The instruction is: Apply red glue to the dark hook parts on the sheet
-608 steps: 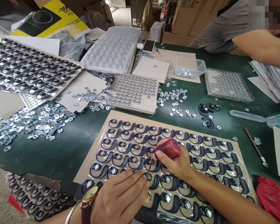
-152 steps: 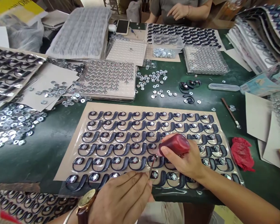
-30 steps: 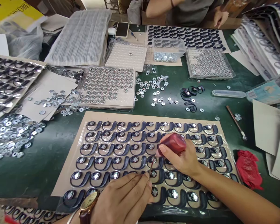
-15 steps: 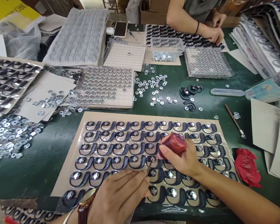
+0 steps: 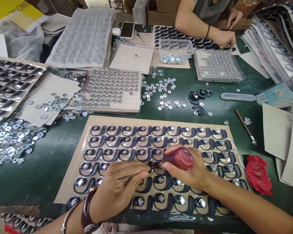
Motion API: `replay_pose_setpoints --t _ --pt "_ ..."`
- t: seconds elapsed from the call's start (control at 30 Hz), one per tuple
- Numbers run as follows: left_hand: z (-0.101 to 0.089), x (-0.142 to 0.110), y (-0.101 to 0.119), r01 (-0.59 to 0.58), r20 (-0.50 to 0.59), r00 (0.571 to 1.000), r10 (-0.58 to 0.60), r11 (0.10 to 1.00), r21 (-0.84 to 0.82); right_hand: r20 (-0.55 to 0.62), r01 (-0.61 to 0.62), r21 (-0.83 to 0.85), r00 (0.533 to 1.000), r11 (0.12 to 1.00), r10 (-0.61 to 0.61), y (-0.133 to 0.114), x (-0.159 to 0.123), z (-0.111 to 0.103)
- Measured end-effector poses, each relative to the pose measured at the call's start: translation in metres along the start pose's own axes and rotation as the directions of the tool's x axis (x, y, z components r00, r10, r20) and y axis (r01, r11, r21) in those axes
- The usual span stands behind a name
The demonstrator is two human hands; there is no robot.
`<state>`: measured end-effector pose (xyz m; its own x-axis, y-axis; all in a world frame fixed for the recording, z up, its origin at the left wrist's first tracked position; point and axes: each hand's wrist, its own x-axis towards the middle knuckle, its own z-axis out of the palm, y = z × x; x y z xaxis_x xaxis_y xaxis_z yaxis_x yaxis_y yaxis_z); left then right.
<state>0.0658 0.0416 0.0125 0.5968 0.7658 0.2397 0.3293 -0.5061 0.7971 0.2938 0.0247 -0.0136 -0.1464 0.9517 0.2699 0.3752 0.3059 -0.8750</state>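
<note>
Rows of black ear-hook earphone shells with silver speaker discs lie on a clear plastic tray (image 5: 143,155) over brown card. My right hand (image 5: 195,172) grips a dark red squeeze bottle (image 5: 178,158), tilted with its nozzle pointing left and down over the middle rows. My left hand (image 5: 117,190), with a watch at the wrist, is closed on thin metal tweezers (image 5: 127,177), held nearly flat. Their tip meets or almost meets the bottle's nozzle; I cannot tell whether they touch. Both hands hide some shells beneath them.
Silver washers (image 5: 17,141) lie heaped at left. Behind the tray stand a stack of speaker discs (image 5: 112,87) and a clear box (image 5: 175,52) of washers. A brown stick (image 5: 245,126) and red cloth (image 5: 258,175) lie at right. Opposite, a co-worker's hand (image 5: 224,39) reaches over another tray.
My left hand has turned and shifted left, its tweezers swinging from pointing up at a shell to lying nearly level at the nozzle. The bottle has dipped slightly. The co-worker's arm came in over the far tray.
</note>
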Motion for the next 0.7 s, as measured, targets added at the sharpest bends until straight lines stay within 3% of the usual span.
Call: replay_pose_setpoints --t 0.1,0.2,0.33,0.43,0.57,0.7 --pt "0.000 0.001 0.001 -0.023 -0.006 1.000 0.023 1.000 -0.007 0.072 -0.135 0.099 0.989 0.986 0.128 -0.007 0.004 -0.008" --pt "0.002 -0.004 0.001 -0.092 -0.001 0.996 0.092 0.996 -0.004 0.159 -0.304 0.198 0.948 0.932 0.276 -0.015 0.013 -0.025" --pt "0.003 -0.015 -0.001 -0.172 0.025 0.985 0.171 0.984 0.047 0.185 -0.385 0.176 0.917 0.906 0.354 -0.017 0.022 -0.043" --pt "0.001 -0.016 -0.002 -0.258 0.079 0.965 0.249 0.956 0.137 0.153 -0.373 0.125 0.923 0.919 0.354 -0.011 0.027 -0.042" --pt "0.000 -0.008 -0.005 -0.426 0.146 0.905 0.400 0.846 0.322 0.009 -0.274 0.058 0.962 0.960 0.274 0.000 0.032 -0.024" --pt "-0.001 0.001 -0.007 -0.492 0.225 0.871 0.437 0.780 0.387 -0.012 -0.201 0.080 0.979 0.976 0.203 0.012 0.033 -0.008"
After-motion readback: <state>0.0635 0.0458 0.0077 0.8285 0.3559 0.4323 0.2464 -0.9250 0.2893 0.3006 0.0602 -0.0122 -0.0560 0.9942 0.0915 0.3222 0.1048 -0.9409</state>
